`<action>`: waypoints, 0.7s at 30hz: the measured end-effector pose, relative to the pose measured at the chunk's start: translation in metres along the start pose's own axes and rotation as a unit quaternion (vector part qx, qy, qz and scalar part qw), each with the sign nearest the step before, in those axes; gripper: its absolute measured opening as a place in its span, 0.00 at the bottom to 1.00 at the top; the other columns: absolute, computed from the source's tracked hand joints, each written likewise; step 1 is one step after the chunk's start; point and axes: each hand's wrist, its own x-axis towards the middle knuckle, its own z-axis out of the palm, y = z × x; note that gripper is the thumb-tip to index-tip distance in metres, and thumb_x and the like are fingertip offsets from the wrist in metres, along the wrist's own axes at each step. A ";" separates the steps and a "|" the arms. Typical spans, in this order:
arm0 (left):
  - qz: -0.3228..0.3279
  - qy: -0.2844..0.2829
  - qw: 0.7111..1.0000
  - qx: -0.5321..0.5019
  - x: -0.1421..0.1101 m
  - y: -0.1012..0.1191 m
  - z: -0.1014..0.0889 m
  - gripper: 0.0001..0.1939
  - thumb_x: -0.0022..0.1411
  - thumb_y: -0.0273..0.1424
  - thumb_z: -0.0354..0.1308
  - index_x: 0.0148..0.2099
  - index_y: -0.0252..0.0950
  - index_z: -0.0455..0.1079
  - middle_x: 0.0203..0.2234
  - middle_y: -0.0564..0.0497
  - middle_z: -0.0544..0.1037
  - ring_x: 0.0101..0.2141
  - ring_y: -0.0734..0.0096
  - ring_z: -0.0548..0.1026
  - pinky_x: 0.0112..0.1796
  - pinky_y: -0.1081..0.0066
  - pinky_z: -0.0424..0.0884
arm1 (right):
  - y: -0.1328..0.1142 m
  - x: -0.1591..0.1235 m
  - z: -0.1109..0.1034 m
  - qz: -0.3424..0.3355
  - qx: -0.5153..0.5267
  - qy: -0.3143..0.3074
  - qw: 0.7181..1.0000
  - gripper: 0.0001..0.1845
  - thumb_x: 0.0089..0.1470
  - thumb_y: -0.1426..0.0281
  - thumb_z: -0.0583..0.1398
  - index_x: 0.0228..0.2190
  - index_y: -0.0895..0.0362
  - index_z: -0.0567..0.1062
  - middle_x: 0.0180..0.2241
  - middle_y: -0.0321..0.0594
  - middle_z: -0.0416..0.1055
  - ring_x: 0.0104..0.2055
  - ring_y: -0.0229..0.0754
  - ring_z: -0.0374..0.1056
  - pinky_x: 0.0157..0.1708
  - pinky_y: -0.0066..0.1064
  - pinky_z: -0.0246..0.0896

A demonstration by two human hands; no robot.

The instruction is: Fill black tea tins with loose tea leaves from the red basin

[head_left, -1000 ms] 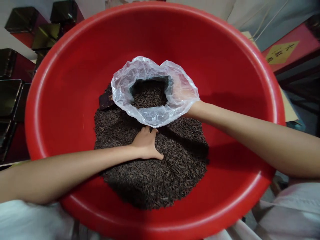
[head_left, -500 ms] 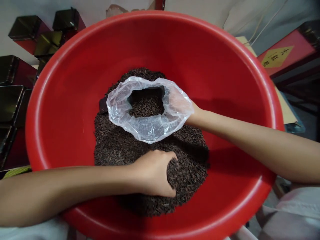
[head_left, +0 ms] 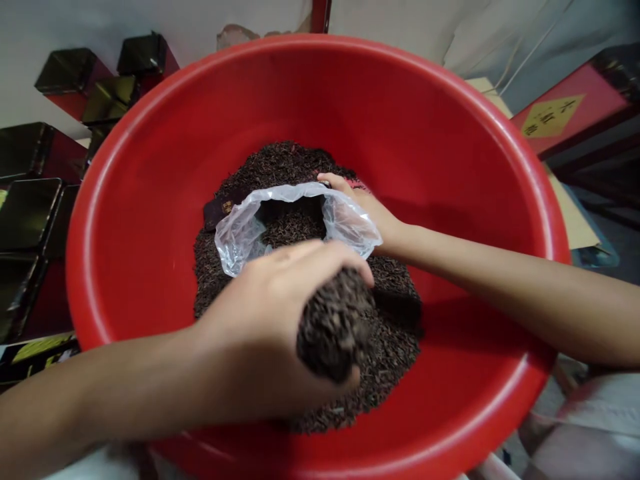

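Left hand (head_left: pixel 280 320) grasping a heap of dark, twisted dry leaves (head_left: pixel 335 323), I am seeing crinkled translucent bag (head_left: pixel 243 230) opening around more leaves in red tub (head_left: pixel 520 200), right hand (head_left: pixel 367 207) steadying bag's side.

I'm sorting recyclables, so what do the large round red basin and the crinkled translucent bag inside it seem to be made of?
The large round red basin: probably molded plastic, smooth and semi-glossy, judging by its even colour and soft highlights along the rim.
The crinkled translucent bag: thin, shiny plastic film, by its creases that catch the light; which plastic, I can't tell.
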 end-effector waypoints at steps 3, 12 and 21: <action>0.028 0.091 0.992 0.085 0.012 -0.015 -0.004 0.18 0.49 0.27 0.62 0.44 0.38 0.65 0.39 0.53 0.75 0.41 0.67 0.74 0.45 0.69 0.69 | -0.002 -0.001 0.001 0.012 -0.007 0.005 1.000 0.32 0.51 0.67 0.53 0.57 0.62 0.53 0.58 0.57 0.59 0.43 0.53 0.71 0.41 0.47 0.67; -0.026 0.072 0.972 0.221 0.035 -0.054 -0.005 0.13 0.55 0.34 0.60 0.42 0.37 0.67 0.43 0.51 0.73 0.50 0.56 0.70 0.53 0.56 0.62 | -0.009 -0.003 0.003 0.022 -0.029 0.016 0.999 0.34 0.49 0.66 0.53 0.57 0.61 0.52 0.56 0.58 0.62 0.47 0.54 0.70 0.42 0.46 0.66; -0.056 0.073 0.977 0.191 0.034 -0.048 -0.015 0.11 0.58 0.37 0.57 0.40 0.37 0.69 0.33 0.53 0.74 0.40 0.63 0.74 0.46 0.63 0.67 | -0.005 -0.001 -0.002 0.014 -0.016 -0.010 1.000 0.36 0.50 0.66 0.54 0.58 0.63 0.51 0.60 0.60 0.56 0.46 0.54 0.70 0.42 0.48 0.68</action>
